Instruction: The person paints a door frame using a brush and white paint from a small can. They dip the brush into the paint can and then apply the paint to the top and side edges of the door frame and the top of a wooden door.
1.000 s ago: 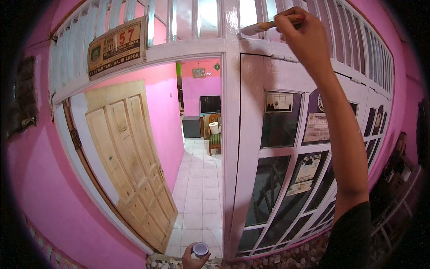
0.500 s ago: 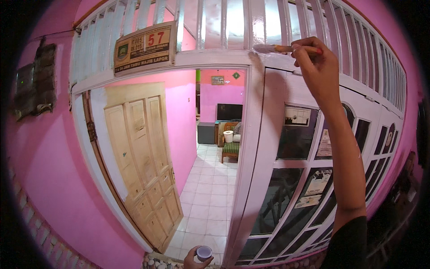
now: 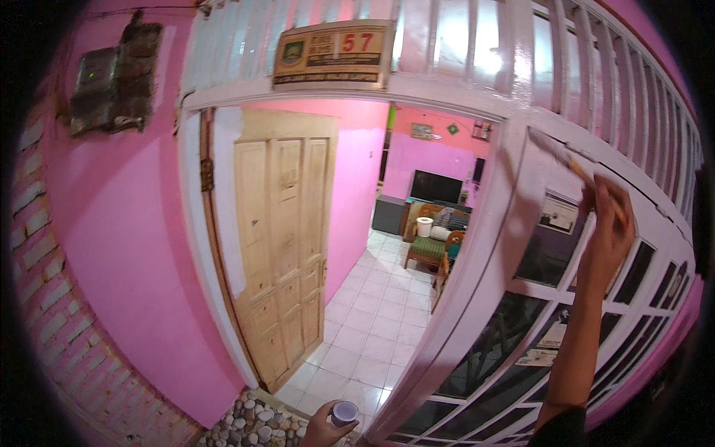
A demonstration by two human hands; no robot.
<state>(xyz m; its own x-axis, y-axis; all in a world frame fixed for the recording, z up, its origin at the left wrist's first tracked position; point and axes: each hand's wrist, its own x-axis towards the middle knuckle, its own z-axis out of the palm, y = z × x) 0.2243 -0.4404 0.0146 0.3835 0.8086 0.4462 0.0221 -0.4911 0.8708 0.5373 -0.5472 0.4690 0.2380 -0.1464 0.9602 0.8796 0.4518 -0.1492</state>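
Observation:
My right hand [image 3: 614, 212] is raised and closed round the handle of a paintbrush [image 3: 575, 169]. The whitish bristles point up and left, at the upper corner of the white panelled door frame [image 3: 514, 246], just under the horizontal beam; whether they touch it I cannot tell. Low in the picture, my left hand [image 3: 320, 428] grips a small cup [image 3: 345, 412] with pale lilac-white contents, probably paint. Above the doorway, glossy white slats [image 3: 417, 45] rise from the beam.
An unpainted wooden door [image 3: 287, 246] stands swung inward at the left of the doorway. A sign plate [image 3: 333, 54] is fixed above it. White floor tiles [image 3: 357, 313] lead to a chair [image 3: 426, 247] inside. Pebbles [image 3: 257, 425] border the threshold; a pink wall [image 3: 134, 246] rises at the left.
My right hand has brought the paintbrush from the beam below the slats down and right to the door frame. The view has turned left. The left hand still holds the cup.

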